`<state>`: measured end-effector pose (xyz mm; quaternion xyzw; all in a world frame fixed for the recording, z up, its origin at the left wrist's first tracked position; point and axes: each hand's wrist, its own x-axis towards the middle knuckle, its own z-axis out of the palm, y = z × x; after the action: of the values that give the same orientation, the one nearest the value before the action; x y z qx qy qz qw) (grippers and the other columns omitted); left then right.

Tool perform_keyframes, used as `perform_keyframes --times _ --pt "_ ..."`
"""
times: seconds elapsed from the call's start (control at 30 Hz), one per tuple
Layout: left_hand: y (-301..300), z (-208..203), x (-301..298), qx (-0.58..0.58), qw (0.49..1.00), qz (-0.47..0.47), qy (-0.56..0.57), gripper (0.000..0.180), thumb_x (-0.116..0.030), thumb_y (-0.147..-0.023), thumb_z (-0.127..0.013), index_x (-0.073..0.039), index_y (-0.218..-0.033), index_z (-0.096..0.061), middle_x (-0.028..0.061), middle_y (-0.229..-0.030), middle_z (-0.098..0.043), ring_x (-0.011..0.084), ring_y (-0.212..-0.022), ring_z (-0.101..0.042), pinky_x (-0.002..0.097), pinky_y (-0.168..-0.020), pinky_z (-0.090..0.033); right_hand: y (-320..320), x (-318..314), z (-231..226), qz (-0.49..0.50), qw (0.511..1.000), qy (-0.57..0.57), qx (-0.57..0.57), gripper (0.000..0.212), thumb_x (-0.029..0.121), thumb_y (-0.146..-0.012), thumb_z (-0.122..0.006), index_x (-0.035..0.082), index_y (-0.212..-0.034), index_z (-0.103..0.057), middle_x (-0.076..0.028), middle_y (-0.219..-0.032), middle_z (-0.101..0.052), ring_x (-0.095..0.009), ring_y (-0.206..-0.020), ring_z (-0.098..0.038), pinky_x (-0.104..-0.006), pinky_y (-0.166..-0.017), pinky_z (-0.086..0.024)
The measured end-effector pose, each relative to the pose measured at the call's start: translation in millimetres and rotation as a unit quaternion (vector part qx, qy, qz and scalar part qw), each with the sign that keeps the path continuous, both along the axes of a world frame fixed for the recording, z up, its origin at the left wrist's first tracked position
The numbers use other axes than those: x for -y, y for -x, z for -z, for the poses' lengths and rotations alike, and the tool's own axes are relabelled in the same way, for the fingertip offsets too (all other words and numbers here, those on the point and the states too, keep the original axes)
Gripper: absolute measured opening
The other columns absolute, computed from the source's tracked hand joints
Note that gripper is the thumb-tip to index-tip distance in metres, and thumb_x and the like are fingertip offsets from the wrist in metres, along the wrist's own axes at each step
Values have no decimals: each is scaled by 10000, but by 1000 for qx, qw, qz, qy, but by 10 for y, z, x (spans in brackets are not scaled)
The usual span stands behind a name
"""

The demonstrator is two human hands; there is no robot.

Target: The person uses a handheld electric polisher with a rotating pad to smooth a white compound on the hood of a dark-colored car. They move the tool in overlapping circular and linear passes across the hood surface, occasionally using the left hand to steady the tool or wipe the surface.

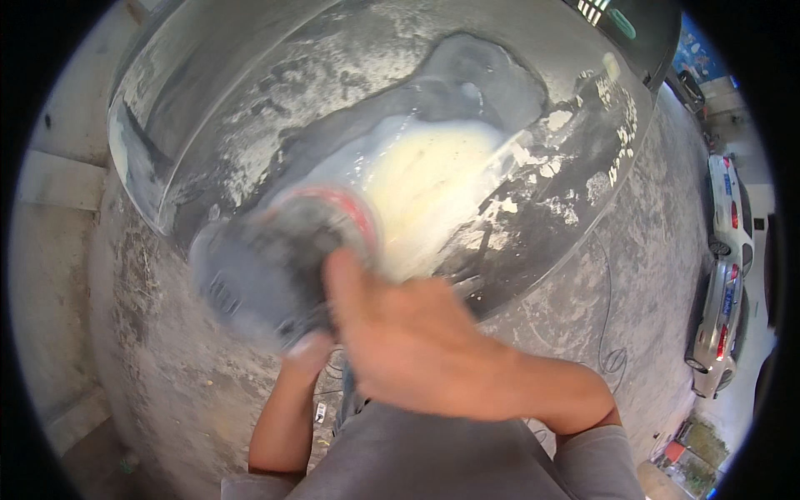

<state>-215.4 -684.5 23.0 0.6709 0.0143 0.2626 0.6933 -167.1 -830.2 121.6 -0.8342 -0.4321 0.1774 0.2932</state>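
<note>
A power sander (262, 267), with a grey-black body and a red ring, lies tilted against a large curved car body panel (333, 75). Motion blurs it. My right hand (408, 337) is closed around its right side, a finger or thumb pointing up along the housing. My left hand (308, 350) meets the tool's lower edge from below; its fingers are hidden behind the body. Just right of the sander, a pale yellow filler patch (433, 175) spreads over the panel, bordered by smooth grey. Mottled bare and dark areas surround it.
The panel's near edge curves above a scuffed concrete floor (183, 367). A thin cable (612, 358) lies coiled on the floor to the right. Parked cars (721, 317) stand at the far right. A pale wall (62, 225) runs along the left.
</note>
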Motion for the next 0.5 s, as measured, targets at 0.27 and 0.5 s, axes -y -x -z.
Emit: perform_keyframes --times 0.27,0.5 --pt "-466 -100 486 -42 993 3 113 1044 -421 -671 -979 21 -1468 -469 110 -1341 -635 258 -1186 -660 405 -1026 -559 -376 570 -72 98 994 40 -14 517 -5 -750 -689 -126 -1201 -466 -289 -839 -688 -493 -672 -690 -523 -632 -573" --pt "-1973 -312 1414 110 990 -27 -83 1143 -755 -561 -930 112 -1199 -547 256 -1116 -692 374 -985 -724 452 -856 -584 -1120 1332 -201 242 962 -44 122 321 11 -788 -757 -46 -1070 -614 -150 -893 -674 -236 -685 -658 -367 -608 -526"
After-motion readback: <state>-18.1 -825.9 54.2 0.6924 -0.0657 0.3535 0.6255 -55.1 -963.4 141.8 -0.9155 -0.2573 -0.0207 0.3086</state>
